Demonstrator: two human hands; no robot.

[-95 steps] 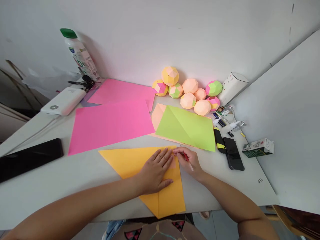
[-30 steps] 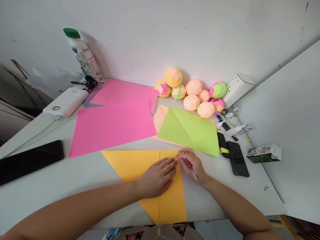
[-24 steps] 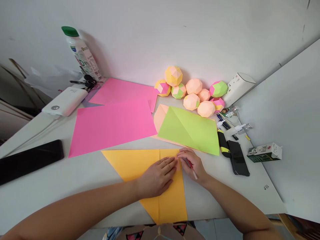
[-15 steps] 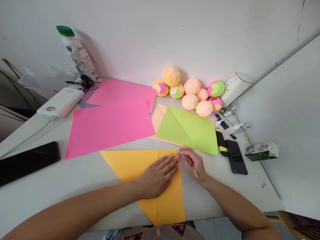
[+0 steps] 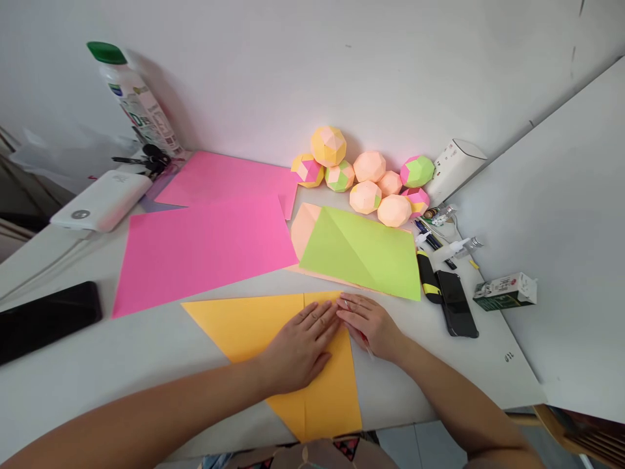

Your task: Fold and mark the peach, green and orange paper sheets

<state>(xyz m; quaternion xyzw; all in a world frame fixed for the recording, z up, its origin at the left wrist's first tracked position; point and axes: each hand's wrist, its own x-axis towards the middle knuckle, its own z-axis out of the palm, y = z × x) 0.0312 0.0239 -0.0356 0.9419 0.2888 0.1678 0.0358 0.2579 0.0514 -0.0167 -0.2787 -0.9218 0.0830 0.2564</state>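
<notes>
A folded yellow sheet of paper lies at the table's front, with a crease running down it. My left hand rests flat on it, fingers stretched out together. At the sheet's upper right corner is my right hand, its fingers curled round a slim red pen-like tool with a pale end. Most of that tool is hidden by the fingers, so its exact kind does not show. The right fingertips touch the paper close to the left fingertips.
Pink sheets lie behind on the left, a folded green sheet on the right. Several faceted paper balls sit by the wall. Phones, a small box, a power bank and a bottle stand around.
My right hand has rolled over, its fingers now lower and further across the sheet's corner, hiding more of the red tool. My left hand stays flat on the paper. The view has shifted slightly.
</notes>
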